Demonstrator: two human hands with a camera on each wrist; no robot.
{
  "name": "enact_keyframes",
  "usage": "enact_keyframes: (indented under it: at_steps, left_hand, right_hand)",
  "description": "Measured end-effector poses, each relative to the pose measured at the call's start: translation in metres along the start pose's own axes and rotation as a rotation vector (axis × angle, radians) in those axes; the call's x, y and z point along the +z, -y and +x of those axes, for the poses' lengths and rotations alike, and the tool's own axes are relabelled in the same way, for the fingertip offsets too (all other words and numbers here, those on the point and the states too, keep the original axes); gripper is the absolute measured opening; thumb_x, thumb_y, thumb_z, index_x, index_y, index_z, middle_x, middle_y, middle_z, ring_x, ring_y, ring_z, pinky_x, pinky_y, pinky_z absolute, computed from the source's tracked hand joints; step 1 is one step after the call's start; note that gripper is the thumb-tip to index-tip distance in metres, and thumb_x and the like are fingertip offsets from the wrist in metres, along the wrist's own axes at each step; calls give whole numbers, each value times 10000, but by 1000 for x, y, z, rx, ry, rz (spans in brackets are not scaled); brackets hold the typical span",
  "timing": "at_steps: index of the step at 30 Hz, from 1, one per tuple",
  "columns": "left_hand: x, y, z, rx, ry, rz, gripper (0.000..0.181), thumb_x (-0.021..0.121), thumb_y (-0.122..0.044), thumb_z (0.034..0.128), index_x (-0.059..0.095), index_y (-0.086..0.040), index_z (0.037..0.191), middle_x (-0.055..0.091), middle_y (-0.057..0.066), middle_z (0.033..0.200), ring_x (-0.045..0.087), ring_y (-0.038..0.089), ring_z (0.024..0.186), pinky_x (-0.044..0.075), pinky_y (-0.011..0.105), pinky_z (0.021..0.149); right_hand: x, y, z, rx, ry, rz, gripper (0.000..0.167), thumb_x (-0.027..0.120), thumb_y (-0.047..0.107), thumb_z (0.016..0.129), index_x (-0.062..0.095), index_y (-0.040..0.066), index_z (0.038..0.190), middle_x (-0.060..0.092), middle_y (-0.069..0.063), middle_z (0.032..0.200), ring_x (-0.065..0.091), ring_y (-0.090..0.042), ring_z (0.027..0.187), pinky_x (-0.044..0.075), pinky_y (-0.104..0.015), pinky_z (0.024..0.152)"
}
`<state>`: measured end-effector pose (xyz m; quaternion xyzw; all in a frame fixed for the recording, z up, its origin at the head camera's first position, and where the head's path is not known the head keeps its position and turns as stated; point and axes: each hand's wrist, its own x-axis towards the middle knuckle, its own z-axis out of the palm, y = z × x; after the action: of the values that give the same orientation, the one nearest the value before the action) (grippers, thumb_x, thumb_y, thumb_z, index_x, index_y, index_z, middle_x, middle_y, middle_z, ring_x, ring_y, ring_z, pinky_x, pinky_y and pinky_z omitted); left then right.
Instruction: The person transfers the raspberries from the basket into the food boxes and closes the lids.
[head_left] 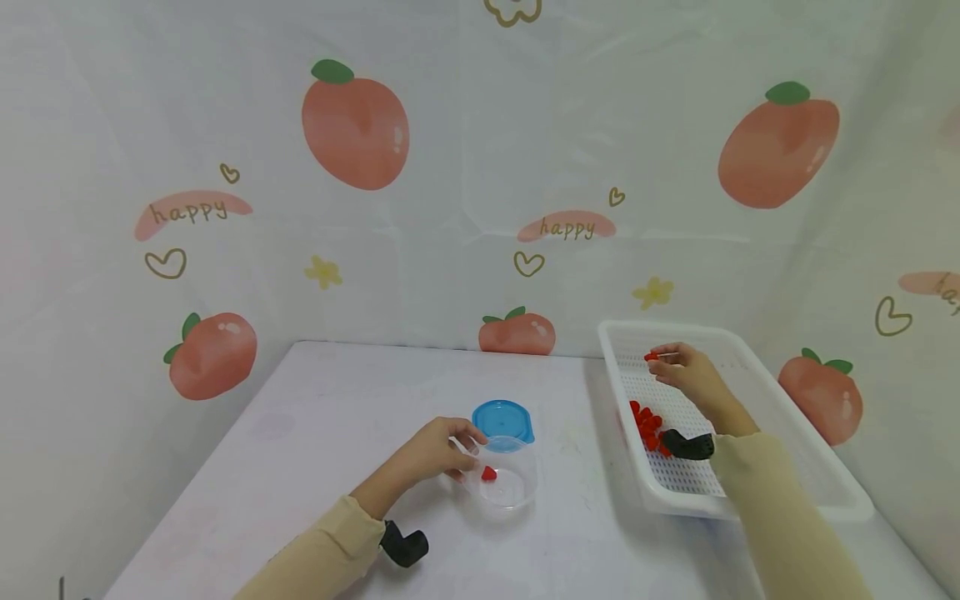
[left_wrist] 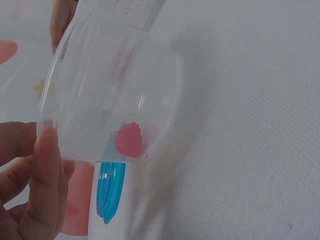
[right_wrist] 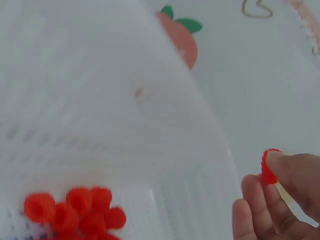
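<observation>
My left hand [head_left: 442, 450] pinches the rim of a clear plastic bowl [head_left: 517, 500], fingers on one side and thumb on the other. Inside the bowl lies one red raspberry [left_wrist: 128, 140]; the left wrist view shows the bowl tilted in the picture. Over the white perforated basket [head_left: 630, 467], my right hand [head_left: 693, 379] holds another raspberry [right_wrist: 270, 166] between thumb and fingertips. Several more raspberries [right_wrist: 80, 210] are heaped on the basket floor, toward its left side in the head view.
A blue lid [head_left: 501, 419] lies on the white table [head_left: 337, 400] just behind the bowl. The basket's raised walls stand at the table's right. A printed cloth [head_left: 450, 167] with fruit pictures hangs at the back.
</observation>
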<state>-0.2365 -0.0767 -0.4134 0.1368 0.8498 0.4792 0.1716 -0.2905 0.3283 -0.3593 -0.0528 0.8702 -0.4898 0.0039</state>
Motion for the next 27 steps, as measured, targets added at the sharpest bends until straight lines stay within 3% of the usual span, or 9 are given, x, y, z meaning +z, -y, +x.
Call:
enact_keyframes:
  at_steps: [3,10,18,22,27]
  left_hand:
    - [0,1,1,-3,-1,4,287,747,-55,808,669,-61,1084,608,76,962,596,178,707,583,267,601]
    - [0,3,2,-6,3,9,285,742,-61,813,668,-63,1088,609,72,971,597,172,712,582,260,604]
    - [0,3,1,3,2,4,263,745,-59,809,674,-75,1062,606,64,944,595,179,702,583,273,603]
    - [0,2,0,9,6,-2,272,747,-53,805,671,-64,1067,602,69,946,588,178,701,583,274,603]
    - [0,1,-1,10,8,-16,286,749,-48,802,668,-49,1077,600,83,957,587,179,697,584,275,604]
  right_hand:
    - [5,9,-2,-16,-43,35,494,535,249,996,405,-79,1342,527,-220,1240,576,85,854,513,-126,851]
    - [22,32,-8,-93,-107,189,501,566,215,979,417,-100,1339,584,149,1001,592,51,869,493,-78,813]
    - [44,60,-16,-72,-159,224,486,608,256,957,470,-2,1345,569,154,1036,584,14,945,474,-68,843]
    - [55,72,-20,-97,-174,283,435,636,247,940,509,30,1296,576,140,1041,596,-61,988,480,-76,852]
    - [71,81,-25,-157,-160,367,403,655,200,927,522,19,1262,588,121,1049,613,-23,954,499,-99,853]
